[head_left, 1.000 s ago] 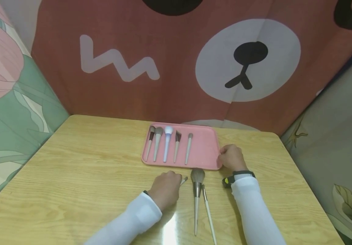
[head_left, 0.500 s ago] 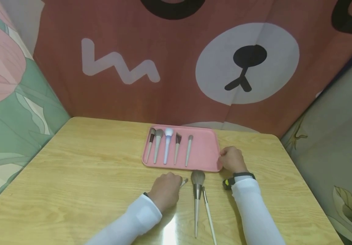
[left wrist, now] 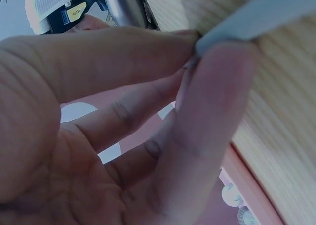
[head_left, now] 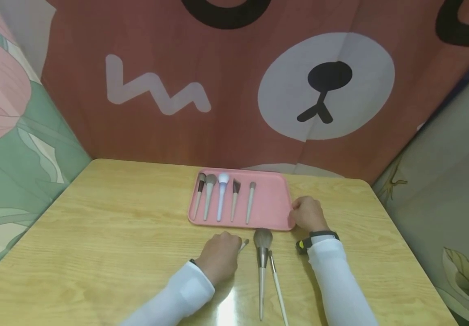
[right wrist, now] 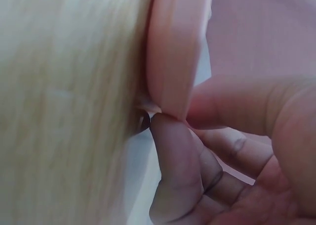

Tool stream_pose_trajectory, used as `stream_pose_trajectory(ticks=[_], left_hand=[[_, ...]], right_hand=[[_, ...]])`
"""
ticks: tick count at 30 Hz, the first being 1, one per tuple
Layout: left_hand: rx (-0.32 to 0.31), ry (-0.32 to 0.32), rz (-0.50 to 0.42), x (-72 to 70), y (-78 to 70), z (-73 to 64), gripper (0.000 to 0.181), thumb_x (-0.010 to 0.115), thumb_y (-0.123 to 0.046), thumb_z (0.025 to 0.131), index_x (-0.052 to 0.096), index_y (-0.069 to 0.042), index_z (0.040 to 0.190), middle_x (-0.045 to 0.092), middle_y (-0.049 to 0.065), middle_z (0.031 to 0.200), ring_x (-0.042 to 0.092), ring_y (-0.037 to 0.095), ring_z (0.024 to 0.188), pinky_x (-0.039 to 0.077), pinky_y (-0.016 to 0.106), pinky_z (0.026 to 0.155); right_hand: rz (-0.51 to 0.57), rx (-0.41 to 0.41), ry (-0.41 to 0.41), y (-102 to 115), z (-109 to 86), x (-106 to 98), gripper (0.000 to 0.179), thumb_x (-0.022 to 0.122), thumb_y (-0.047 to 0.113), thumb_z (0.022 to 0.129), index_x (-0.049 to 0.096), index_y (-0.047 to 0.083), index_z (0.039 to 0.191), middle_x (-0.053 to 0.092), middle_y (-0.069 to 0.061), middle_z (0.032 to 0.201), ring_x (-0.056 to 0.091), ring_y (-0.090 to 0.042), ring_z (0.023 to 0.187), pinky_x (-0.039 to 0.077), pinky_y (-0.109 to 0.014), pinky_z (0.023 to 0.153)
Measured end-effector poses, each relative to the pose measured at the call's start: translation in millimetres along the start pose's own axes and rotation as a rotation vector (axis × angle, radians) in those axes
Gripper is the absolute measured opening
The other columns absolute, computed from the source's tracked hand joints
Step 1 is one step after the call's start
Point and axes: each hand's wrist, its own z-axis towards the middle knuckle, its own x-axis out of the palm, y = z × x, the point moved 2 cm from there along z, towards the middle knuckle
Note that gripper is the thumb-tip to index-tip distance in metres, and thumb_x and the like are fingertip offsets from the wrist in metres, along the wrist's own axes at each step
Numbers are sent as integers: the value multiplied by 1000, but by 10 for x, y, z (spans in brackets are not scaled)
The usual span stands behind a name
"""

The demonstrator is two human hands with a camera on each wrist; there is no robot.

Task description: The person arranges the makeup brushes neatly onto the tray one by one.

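Observation:
In the head view my left hand [head_left: 219, 257] is low over the table, with the head of a small makeup brush [head_left: 244, 245] poking out on its right. The left wrist view has my thumb and forefinger pinching the pale handle [left wrist: 247, 24] of that brush. My right hand [head_left: 309, 214] grips the right front corner of a pink tray [head_left: 273, 206], thumb on the rim [right wrist: 175, 57] and a finger under it in the right wrist view. Several makeup brushes lie side by side in the tray's left and middle, among them a white-tipped lilac brush [head_left: 221, 199].
Between my forearms a large fluffy makeup brush [head_left: 262, 258] lies on the wooden table [head_left: 116, 226], its bristles near the tray's front edge. A thin pale brush [head_left: 277, 287] lies just right of it. A printed brown curtain [head_left: 157, 136] hangs behind the table.
The whole scene sits slightly lower in the head view as the camera tilts. Both hands keep their holds, and the tray and brushes stay in place.

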Motion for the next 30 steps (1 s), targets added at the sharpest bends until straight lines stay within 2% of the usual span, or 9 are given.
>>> stream_pose_trajectory(ticks=[13,23,30], left_hand=[[15,-28,20,29,9,2,22,75,11,77,63,-7,74,64,8,68,59,20,58,54,33,52],[1,0,7,27,19,-4,25,74,12,76,61,-9,73,61,6,67,56,18,58,52,31,51],[-7,7,-6,16,23,7,24,74,11,76,61,-10,73,61,6,67,54,17,58,50,31,51]], right_hand=[[15,16,6,-17,4,5,32,69,-2,76,72,-4,107,70,-18,97,61,-27,84,48,-28,65],[17,51,20,-19,1,23,31,68,-1,81,71,-5,112,69,-19,99,62,-28,85,50,-30,67],[5,32,1,-19,12,11,30,67,1,84,71,-6,113,70,-20,101,62,-28,86,51,-32,69]])
